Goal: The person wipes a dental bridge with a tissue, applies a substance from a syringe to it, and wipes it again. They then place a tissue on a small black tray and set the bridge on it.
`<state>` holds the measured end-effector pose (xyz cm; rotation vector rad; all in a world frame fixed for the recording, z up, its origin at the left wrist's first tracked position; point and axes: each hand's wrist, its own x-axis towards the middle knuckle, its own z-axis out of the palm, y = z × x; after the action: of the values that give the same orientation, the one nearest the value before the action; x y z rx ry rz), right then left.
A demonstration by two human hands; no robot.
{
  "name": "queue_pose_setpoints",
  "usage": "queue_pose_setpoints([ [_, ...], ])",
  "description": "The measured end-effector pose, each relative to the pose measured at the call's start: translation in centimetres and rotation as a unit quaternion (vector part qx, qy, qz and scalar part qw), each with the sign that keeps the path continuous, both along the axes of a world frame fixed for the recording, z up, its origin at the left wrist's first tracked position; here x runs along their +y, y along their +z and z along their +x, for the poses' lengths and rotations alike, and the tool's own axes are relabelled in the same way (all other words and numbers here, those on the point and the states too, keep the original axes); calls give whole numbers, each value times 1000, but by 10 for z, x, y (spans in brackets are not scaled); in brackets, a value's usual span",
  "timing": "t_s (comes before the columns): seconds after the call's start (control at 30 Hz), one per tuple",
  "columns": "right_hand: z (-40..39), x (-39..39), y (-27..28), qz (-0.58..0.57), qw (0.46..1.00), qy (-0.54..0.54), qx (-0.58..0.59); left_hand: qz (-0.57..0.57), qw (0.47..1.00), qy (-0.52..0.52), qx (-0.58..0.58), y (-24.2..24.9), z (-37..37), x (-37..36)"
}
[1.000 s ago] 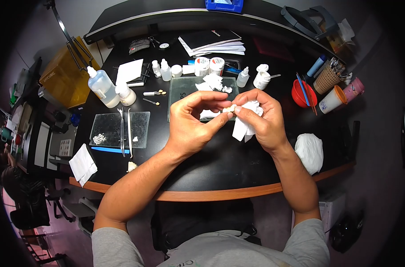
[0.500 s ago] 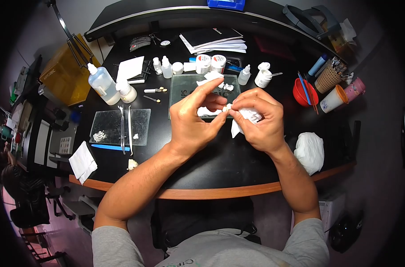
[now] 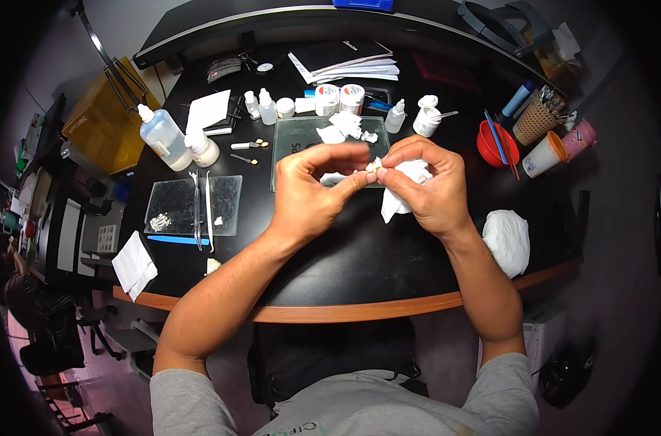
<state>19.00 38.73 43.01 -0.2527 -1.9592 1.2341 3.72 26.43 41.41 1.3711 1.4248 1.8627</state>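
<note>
A small cream-white, tooth-like piece [image 3: 375, 166] sits between the fingertips of both my hands, above the desk's middle. My right hand [image 3: 436, 190] pinches it with thumb and forefinger, and a crumpled white tissue [image 3: 394, 206] is tucked in its palm. From the other side, my left hand [image 3: 305, 187] has its thumb against the piece; its forefinger curves over and is smeared by motion. Behind the hands lies a glass plate [image 3: 285, 138] with crumpled white tissue [image 3: 345, 125] on it. The exact shape of the piece is partly hidden by fingers.
On the left, a smaller glass slab [image 3: 179, 192] carries tweezers [image 3: 197, 211], a slim pale tool [image 3: 209, 203] and white bits. Bottles, including a large squeeze bottle [image 3: 163, 138], and jars [image 3: 351, 99] line the back. A red bowl [image 3: 483, 154] and white bundle [image 3: 506, 243] are at right.
My left forefinger has come down from its raised, stretched pose toward the small piece. More of the tissue on the glass plate shows. The view has shifted slightly.
</note>
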Motion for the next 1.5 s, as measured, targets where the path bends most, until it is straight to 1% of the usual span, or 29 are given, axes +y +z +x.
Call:
queue_pose_setpoints([
  [0.03,-1,1,0,-12,1000,4,9,-13,1000,-15,6,0,-2,0],
  [0.07,-1,1,1,-17,1000,4,11,-22,997,-36,-61,1,1,-1],
  [0.17,-1,-1,1,-28,999,1,15,4,998,-35,-58,-6,0,2],
  [0.23,-2,-4,1,-33,999,-3,17,-24,994,-33,-106,-3,2,0],
  [0.27,-3,-5,0,-6,1000,-7,19,-39,990,-31,-130,-2,3,-1],
  [0.33,-5,-7,-2,49,998,-16,25,-45,989,-20,-141,-4,2,0],
  [0.47,-2,-10,1,97,995,-19,-10,-49,982,-38,-178,-12,-1,4],
  [0.57,-1,-6,6,148,986,-65,32,-54,981,-59,-180,-10,0,3],
  [0.6,-2,-11,10,119,989,-79,38,-49,977,-66,-195,-10,2,3],
  [0.67,-4,-9,3,109,992,-53,36,-38,970,-79,-226,-10,4,3],
  [0.7,-5,-9,1,104,993,-41,36,-39,971,-76,-223,-9,4,3],
  [0.8,-4,-17,8,17,999,-34,27,-44,974,-68,-214,-9,4,2],
  [0.9,-2,-14,8,31,999,-32,15,-56,975,-65,-207,-11,3,2],
  [1.0,2,-11,11,50,998,-26,-23,-64,972,-79,-212,-10,3,2],
  [1.1,2,-4,7,60,997,-49,17,-57,967,-93,-231,-8,1,4],
  [1.13,3,2,6,79,995,-53,27,-59,964,-94,-240,-7,-1,4],
  [1.23,7,1,15,-104,993,-39,35,-65,958,-93,-264,-5,-5,2],
  [1.37,6,10,11,-2,993,-118,25,-63,954,-97,-275,-1,-8,1],
  [1.4,8,9,12,-37,992,-120,-3,-66,954,-100,-274,0,-9,1],
  [1.5,5,6,12,-10,991,-135,7,-75,948,-116,-287,0,-12,0],
])
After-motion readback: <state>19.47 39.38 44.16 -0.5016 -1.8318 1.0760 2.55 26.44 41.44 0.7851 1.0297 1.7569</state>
